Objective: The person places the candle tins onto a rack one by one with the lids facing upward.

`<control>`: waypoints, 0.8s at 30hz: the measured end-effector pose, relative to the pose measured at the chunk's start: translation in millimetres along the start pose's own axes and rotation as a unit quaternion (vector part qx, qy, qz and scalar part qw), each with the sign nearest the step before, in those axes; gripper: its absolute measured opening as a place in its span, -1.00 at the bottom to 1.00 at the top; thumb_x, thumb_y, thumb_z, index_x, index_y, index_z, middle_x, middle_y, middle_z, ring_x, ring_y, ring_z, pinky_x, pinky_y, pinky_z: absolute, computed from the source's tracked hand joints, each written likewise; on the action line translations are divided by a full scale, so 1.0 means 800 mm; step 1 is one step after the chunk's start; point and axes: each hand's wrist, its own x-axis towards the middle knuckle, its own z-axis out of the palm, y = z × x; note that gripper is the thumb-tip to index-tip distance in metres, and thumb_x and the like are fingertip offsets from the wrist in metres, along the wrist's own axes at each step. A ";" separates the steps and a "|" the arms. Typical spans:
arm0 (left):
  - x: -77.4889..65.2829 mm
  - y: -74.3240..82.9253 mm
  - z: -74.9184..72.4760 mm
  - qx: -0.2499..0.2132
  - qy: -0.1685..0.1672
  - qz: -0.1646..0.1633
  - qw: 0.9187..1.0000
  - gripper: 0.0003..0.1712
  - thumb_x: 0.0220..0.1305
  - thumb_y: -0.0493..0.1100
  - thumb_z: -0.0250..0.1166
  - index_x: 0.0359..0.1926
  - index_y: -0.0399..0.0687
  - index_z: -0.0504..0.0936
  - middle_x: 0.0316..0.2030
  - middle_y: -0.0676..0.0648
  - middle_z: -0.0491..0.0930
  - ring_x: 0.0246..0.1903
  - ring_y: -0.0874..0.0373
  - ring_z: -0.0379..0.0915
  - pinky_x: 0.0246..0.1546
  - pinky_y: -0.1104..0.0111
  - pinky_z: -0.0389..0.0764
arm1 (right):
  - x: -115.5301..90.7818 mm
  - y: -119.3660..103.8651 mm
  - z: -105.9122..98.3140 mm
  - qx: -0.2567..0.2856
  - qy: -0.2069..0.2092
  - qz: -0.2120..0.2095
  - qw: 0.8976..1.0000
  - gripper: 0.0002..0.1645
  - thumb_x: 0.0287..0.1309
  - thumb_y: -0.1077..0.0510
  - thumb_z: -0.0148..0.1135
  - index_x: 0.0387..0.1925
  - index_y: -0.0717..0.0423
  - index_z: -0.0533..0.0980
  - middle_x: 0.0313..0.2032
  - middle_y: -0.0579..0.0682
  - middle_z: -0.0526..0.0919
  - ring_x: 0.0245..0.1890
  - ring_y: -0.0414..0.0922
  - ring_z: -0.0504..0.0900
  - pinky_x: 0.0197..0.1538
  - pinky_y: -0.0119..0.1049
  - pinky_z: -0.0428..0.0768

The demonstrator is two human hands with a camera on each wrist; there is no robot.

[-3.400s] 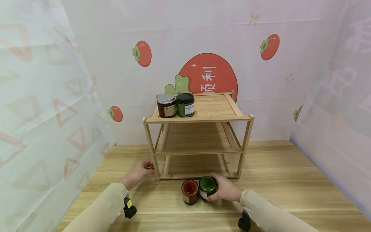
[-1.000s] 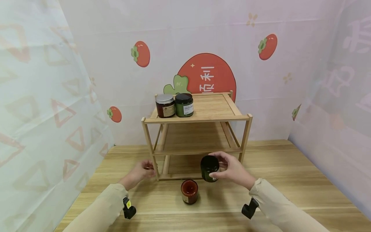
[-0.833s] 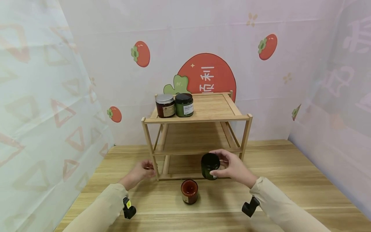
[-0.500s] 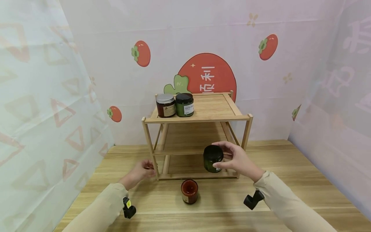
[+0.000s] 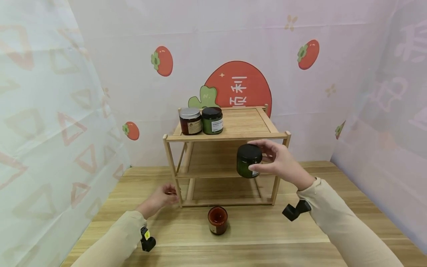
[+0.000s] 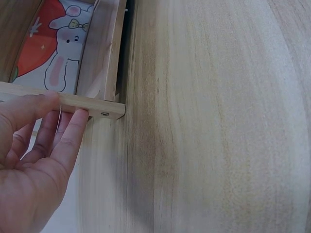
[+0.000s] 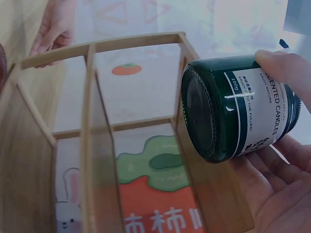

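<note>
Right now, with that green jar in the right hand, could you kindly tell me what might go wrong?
The green jar is held in the air by the right hand, so a slip could drop it near the red-brown jar.
Its lid appears just below the front rail in the head view, so raising it might cause a bump.
The left hand pinches the wooden rack; a tug might jolt the silver-lidded jar and the black-lidded jar on top.

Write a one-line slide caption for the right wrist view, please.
Green scented-candle jar in the right grip in front of a three-tier wooden rack, the left grip touching the rack.
</note>
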 end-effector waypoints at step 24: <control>0.000 0.002 0.001 -0.001 0.000 -0.007 1.000 -0.66 0.27 -0.40 0.20 0.02 -0.47 0.38 -0.12 -0.23 0.52 -0.19 0.13 0.52 -0.08 0.22 0.65 | 0.084 -0.081 -0.046 -0.033 0.088 -0.028 0.995 -0.36 0.00 0.18 0.47 0.17 0.09 0.49 -0.10 -0.06 0.65 -0.18 -0.21 0.64 -0.17 -0.46 0.56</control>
